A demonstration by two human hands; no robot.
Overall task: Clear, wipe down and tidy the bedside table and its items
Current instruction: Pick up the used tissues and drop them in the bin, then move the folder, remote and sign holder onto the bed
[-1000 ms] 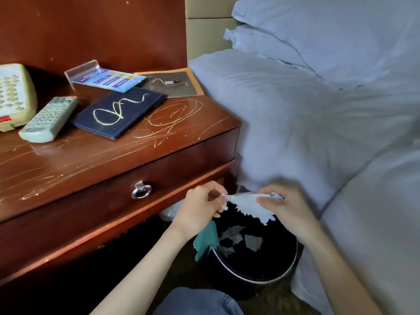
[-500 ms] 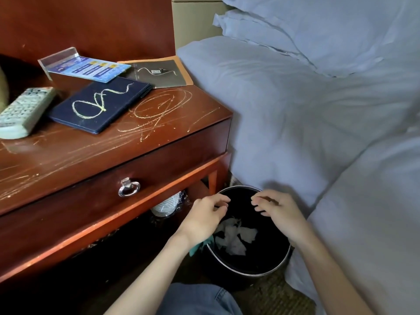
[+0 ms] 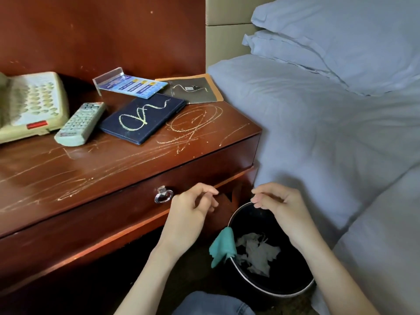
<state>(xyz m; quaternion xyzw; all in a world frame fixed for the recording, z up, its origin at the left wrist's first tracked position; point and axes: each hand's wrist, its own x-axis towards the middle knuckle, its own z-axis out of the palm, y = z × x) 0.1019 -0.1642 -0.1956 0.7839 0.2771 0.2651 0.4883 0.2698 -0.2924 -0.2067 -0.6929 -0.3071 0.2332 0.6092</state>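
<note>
Table (image 3: 113, 169) scratched, upper left; left hand (image 3: 191, 214) and right hand (image 3: 279, 208) loosely curled, empty, above bin (image 3: 272, 289) lower center.

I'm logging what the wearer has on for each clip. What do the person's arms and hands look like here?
Both forearms are bare, with no sleeves in view. The left hand and right hand wear no gloves, rings or watch.
</note>
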